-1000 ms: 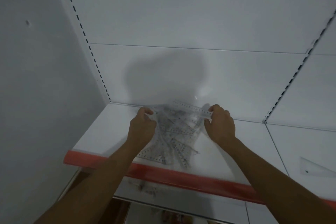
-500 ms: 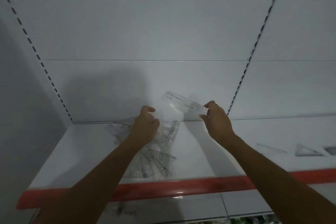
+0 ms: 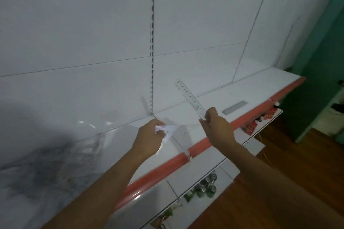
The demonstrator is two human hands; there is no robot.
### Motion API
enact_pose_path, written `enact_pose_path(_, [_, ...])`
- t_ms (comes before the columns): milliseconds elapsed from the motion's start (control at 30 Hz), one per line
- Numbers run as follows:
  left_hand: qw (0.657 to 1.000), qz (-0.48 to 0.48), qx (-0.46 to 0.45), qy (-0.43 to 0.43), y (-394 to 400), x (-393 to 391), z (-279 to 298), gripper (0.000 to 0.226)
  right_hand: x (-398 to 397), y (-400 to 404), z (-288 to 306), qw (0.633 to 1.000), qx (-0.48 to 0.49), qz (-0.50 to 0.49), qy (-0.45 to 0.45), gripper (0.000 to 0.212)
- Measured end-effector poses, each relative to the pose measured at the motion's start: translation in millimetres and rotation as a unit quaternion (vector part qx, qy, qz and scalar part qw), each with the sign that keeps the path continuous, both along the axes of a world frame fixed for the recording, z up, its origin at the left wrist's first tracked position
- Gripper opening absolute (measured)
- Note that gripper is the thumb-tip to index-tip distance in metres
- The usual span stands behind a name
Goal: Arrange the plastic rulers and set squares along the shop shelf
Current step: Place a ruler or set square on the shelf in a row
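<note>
Head | left hand [image 3: 148, 140] pinches clear triangular set square [image 3: 166, 132] | right hand [image 3: 216, 128] grips transparent straight ruler [image 3: 190, 97]

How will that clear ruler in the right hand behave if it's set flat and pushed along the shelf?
Probably stiff: the ruler sticks straight up from the right hand, held only at its lower end, with no visible sag. Likely light, since a fingertip pinch carries it. On the glossy white shelf it would probably slide easily, and being flat it should not roll.
</note>
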State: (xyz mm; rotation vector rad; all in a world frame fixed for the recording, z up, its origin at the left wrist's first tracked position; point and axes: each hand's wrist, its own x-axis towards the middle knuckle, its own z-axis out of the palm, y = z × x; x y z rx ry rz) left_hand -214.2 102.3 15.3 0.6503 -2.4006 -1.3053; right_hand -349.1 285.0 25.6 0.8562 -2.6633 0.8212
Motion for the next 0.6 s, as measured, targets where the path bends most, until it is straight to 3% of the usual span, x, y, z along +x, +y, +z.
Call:
enact_pose_path(300, [0.997,-0.073,-0.004,0.0,104,-114,20,0.021,-89,115,1,0.999,-0.001,-0.037,-0.01,0.011])
enact_pose_path(500, [0.995,-0.095,-0.026,0.013,180,-194,21,0.022,-158,192,-1,0.997,0.012,-0.074,-0.036,0.018])
enact_pose_path(600, [0.993,-0.12,-0.017,0.008,217,-226,15,0.013,-186,227,-11,0.994,0.024,-0.093,-0.05,0.023])
